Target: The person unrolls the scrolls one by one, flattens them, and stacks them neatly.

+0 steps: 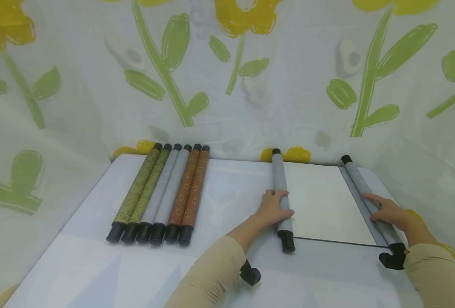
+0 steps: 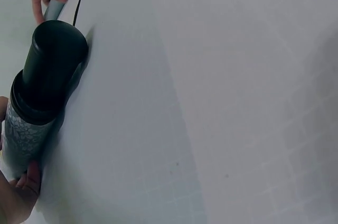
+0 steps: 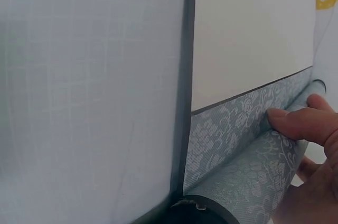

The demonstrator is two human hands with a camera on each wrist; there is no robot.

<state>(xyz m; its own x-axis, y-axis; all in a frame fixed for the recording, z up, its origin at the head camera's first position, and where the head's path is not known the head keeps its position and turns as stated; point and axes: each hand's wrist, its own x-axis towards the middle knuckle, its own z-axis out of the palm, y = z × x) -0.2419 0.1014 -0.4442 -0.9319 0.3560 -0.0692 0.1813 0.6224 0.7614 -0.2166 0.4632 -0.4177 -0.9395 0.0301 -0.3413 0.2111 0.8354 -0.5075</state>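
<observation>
A grey-blue hanging scroll [image 1: 327, 201] lies partly unrolled on the table, its blank cream panel showing between two rolled ends. My left hand [image 1: 271, 207] grips the left roll [image 1: 279, 175], thumb on one side and fingers on the other. The right roll [image 1: 360, 182] is held by my right hand [image 1: 393, 214], near its middle. In the right wrist view, the thumb presses the floral brocade [image 3: 227, 123] where it meets the roll. A black end knob [image 2: 53, 65] caps the left roll, large in the left wrist view.
To the left, several rolled scrolls [image 1: 162, 192] lie side by side in green, grey and brown patterns, with black knobs. The white table [image 1: 227, 201] meets a flower-printed curtain [image 1: 227, 107] at its back edge. Black wrist straps show at both sleeves.
</observation>
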